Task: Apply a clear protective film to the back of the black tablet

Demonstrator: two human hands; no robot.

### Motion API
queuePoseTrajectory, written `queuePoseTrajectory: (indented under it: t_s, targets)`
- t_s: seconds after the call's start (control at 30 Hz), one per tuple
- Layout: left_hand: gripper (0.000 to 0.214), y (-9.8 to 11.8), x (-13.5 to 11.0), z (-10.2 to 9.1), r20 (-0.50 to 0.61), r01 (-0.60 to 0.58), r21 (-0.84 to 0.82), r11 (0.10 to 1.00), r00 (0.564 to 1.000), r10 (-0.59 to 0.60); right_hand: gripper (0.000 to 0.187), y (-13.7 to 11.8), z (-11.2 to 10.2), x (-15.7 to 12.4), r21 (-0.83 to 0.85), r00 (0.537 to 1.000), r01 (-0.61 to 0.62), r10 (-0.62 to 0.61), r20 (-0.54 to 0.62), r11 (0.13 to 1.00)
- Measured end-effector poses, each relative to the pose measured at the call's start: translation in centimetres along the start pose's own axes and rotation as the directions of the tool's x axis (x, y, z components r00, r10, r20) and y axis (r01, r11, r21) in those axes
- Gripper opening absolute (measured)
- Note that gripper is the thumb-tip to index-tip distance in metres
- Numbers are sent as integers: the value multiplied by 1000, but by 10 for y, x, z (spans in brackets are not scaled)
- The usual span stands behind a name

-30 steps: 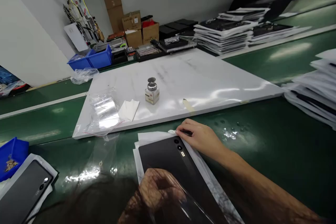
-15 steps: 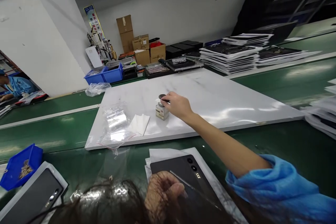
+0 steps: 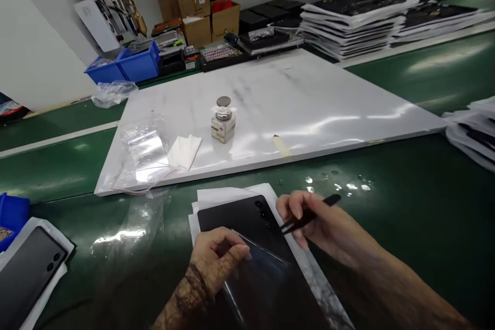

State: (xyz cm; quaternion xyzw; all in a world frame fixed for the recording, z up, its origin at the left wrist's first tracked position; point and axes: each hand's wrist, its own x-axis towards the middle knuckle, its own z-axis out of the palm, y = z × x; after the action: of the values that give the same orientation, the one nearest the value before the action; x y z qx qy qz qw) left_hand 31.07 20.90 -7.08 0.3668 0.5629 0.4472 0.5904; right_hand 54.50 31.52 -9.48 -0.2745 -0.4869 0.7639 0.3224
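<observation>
Lying between the hands, the tablet [image 3: 247,227] is pinched by the left hand [image 3: 216,260] while the right hand [image 3: 320,224] grips tweezers [image 3: 309,215].

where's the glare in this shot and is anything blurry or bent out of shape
Head view: overhead lights streak across the glossy white marble slab and the green bench top; the clear plastic film glints. The right hand with its black tweezers looks sharp, as does the dark tablet back; the bottom edge is dim, and the wide lens bows the bench lines.
</observation>
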Motion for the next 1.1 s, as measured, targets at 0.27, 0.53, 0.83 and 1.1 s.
queuePoseTrajectory:
  t_s: [0.27, 0.53, 0.83, 1.1]
  targets:
    - [12, 3, -5, 1, -96, 44, 97, 994, 995, -34, 15, 6, 6, -24, -103, 986, 167, -166, 21, 980]
    - [10, 14, -7, 4, -49, 70, 268, 961, 997, -59, 15, 16, 15, -27, -305, 971, 229, -240, -1, 924]
    - [12, 7, -6, 0, -26, 0, 436, 900, 1000, 13, 21, 3, 33, -25, -468, 952, 250, -304, -41, 848]
    - [10, 9, -6, 1, -20, 17, 435, 900, 1000, -10, 22, 8, 32, -28, -448, 950, 269, -311, -20, 853]
